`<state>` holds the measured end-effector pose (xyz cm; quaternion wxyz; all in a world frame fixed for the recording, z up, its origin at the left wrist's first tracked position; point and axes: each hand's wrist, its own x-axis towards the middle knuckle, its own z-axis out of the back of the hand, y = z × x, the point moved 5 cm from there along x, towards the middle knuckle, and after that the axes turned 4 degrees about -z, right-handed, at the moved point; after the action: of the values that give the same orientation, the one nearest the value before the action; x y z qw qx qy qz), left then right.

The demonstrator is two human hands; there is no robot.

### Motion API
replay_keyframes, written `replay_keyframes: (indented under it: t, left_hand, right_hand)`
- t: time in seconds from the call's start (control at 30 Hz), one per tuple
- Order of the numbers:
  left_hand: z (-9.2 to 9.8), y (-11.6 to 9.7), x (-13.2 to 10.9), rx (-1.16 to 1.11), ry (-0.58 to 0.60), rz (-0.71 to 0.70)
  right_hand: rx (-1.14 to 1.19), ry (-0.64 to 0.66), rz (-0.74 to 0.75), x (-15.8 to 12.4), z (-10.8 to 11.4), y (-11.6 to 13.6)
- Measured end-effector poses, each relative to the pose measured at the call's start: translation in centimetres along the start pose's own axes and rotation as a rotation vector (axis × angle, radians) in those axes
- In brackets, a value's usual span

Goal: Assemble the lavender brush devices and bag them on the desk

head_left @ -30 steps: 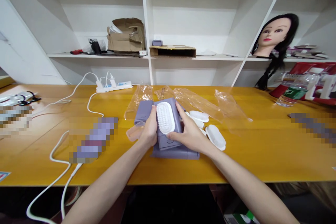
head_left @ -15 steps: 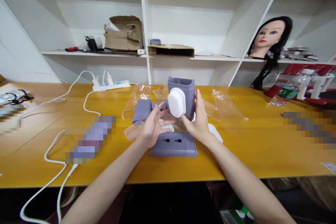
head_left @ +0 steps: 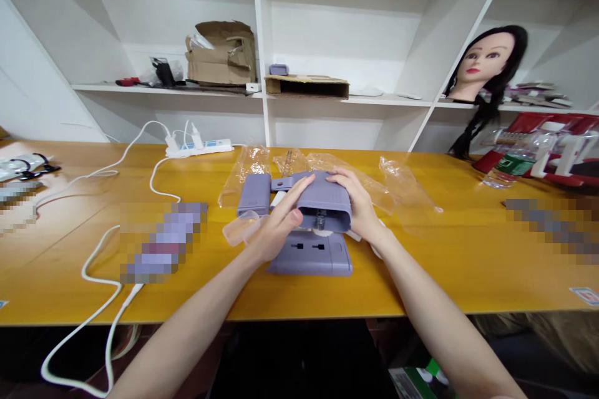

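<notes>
White shelving (head_left: 397, 101) stands behind a yellow wooden table (head_left: 435, 274), with a mannequin head (head_left: 482, 59) on a shelf to the right. Both forearms reach in from the bottom edge and converge mid-table. The left hand (head_left: 281, 224) and right hand (head_left: 358, 202) are cupped and half closed around a lavender plastic housing (head_left: 322, 196), held just above the table. The left fingers (head_left: 297, 193) press its near left side, and the right fingers (head_left: 339, 179) curve over its top. The housing tilts with its open end toward the person, and a metal spring (head_left: 321, 219) shows inside. Just below the fingers lies a lavender slotted base (head_left: 325, 260). Beside the left fingers sit a lavender block (head_left: 253, 194) and a clear plastic cover (head_left: 241, 227). Clear plastic bags (head_left: 407, 186) lie beyond the right fingers.
</notes>
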<state>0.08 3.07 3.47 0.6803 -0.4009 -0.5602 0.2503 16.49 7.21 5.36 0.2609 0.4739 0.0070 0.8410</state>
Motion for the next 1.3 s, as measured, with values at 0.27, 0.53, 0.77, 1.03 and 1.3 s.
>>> replay_keyframes:
  t: [0.27,0.53,0.77,1.03,1.3]
  left_hand:
    - [0.4,-2.0,0.4,0.647,0.019,-0.134]
    - [1.1,0.2,1.0,0.481,0.107,0.059]
    - [2.0,2.6,-0.1,-0.326,-0.213,0.639]
    - [1.6,3.2,0.0,-0.576,-0.151,0.603]
    - [1.2,2.1,-0.3,-0.359,-0.11,0.524]
  right_hand:
    - [-0.115,0.036,0.031,-0.1,-0.1,-0.3]
    - [0.136,0.155,-0.119,0.4,0.0,0.1]
    - [0.447,0.166,-0.245,1.1,1.9,-0.5]
    - [0.149,0.184,-0.284,0.7,1.0,0.3]
    - [0.26,0.264,-0.298,0.4,1.1,-0.1]
